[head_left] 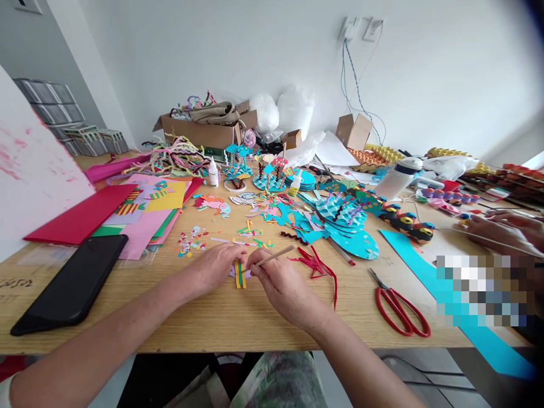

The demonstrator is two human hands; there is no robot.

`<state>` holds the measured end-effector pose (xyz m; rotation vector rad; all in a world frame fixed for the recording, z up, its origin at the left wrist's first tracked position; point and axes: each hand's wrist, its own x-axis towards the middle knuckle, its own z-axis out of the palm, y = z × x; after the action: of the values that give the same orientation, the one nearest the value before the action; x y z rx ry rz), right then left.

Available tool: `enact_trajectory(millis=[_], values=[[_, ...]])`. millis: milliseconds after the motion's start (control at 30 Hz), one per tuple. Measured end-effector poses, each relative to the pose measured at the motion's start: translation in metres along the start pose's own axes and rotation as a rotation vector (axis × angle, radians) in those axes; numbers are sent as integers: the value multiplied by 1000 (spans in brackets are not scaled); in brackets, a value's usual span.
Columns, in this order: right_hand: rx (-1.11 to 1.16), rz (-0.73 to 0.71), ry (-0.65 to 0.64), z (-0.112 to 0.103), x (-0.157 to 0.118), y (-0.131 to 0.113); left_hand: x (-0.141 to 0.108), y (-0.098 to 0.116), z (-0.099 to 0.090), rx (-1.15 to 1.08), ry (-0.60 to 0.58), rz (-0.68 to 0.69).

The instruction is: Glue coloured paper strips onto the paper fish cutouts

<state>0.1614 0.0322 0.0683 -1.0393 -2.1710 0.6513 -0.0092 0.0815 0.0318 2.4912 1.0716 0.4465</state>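
— Light wood-grain surface (352,294), white wall (212,51) behind, multicoloured paper scraps (190,242) about. Hands?

— Right hand (283,280): closed on a thin, pale wooden stick (276,256). Left hand (215,266): fingers bent at the far end of a small lilac paper shape with yellow and green strips (241,277); pinching or only pressing, cannot tell.

— Place of that shape?

— On the surface, between both hands, toward the near edge.

— Handling?

— Best guess: steady the far end, keep strips parallel, press lightly from the middle outward. Thin paper, likely to slide or buckle under a hard push of the stick.

— Containers?

— At back, open brown cardboard box (199,129): fuzzy multicoloured pipe cleaners (207,101), folded tan cloth (219,112). Nearer, small white squeeze bottle (213,174), upright, contents hidden. Off right, translucent lidded plastic bottle (396,180); fill unclear.
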Motion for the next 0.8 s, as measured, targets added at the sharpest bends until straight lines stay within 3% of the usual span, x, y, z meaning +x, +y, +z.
enact_trajectory(millis=[267, 600, 800], values=[[-16, 16, -36, -4, -14, -10, -1, -1, 3, 41, 13, -32], [5, -29, 3, 2, 2, 1, -2, 3, -1, -26, 10, 32], [-37, -8, -42, 0, -10, -7, -2, -1, 2, 29, 5, -7]])
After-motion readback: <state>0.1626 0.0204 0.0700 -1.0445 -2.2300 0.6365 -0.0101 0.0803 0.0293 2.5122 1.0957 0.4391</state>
